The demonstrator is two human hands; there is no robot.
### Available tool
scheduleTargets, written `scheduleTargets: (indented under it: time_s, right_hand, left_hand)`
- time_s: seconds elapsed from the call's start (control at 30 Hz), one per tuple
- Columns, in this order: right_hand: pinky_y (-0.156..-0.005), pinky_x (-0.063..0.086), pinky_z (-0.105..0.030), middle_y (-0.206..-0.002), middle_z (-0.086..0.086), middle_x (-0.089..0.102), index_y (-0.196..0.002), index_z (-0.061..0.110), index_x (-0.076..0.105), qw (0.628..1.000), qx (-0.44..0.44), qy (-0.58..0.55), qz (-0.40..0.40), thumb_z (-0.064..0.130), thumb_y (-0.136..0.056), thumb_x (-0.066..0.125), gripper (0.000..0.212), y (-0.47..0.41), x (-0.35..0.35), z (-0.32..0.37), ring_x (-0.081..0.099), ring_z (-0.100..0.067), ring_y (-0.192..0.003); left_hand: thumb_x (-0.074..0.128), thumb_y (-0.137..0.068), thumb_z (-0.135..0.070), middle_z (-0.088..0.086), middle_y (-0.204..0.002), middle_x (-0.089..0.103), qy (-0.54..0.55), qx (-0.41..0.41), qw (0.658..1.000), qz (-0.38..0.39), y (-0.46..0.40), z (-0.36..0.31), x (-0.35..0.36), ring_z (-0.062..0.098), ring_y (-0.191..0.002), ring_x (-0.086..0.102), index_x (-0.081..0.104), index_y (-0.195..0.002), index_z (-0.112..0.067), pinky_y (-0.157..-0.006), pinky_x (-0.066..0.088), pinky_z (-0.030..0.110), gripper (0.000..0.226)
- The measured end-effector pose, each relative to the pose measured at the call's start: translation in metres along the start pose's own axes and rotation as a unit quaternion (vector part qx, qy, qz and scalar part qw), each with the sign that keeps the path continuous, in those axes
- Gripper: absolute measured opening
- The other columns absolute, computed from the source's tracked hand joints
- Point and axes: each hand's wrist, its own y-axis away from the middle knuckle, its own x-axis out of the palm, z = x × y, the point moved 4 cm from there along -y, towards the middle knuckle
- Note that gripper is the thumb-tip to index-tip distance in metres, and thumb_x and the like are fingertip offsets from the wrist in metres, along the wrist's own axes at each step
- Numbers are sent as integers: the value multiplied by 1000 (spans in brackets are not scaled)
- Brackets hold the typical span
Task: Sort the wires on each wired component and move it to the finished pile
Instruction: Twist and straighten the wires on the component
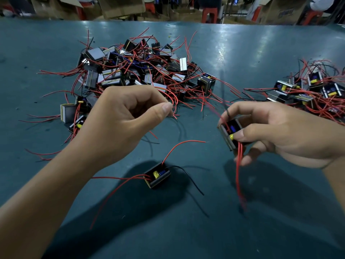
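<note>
One camera only, worn on the person's head, looking forward and steeply down across the teal surface [242, 53]. It sits close above that surface, whose far edge runs near the top of the wide-angle view, cardboard boxes [121, 6] beyond it.

I see a teal table [242, 53] w/ big component pile [138, 71] mid-far, smaller pile [308, 90] at right edge, one component [157, 176] near front.

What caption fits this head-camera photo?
Right hand grips a small black wired component; left hand hovers curled near the tangled red-wired pile.
</note>
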Motion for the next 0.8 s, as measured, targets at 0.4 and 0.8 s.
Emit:
scheduleTargets:
  time_s: [0.4,0.8]
  right_hand:
    - [-39,40,-20,-69,-5,65,-95,15,68,999,18,37,-34,26,-59,78,39,-5,-5,-10,54,-6,-44]
    - [-64,52,-19,-85,-8,74,-93,16,76,990,1,136,22,24,-74,75,21,-6,-16,-14,63,-12,-73]
  left_hand:
    - [63,-97,-21,10,-67,54,-7,-13,1000,7,0,1,-1,3,-49,38,72,-84,-11,-48,29,10,18]
    - [63,-95,-30,-6,-55,45,-2,-27,999,46,0,7,4,3,-49,34,70,-80,-17,-47,27,11,21]
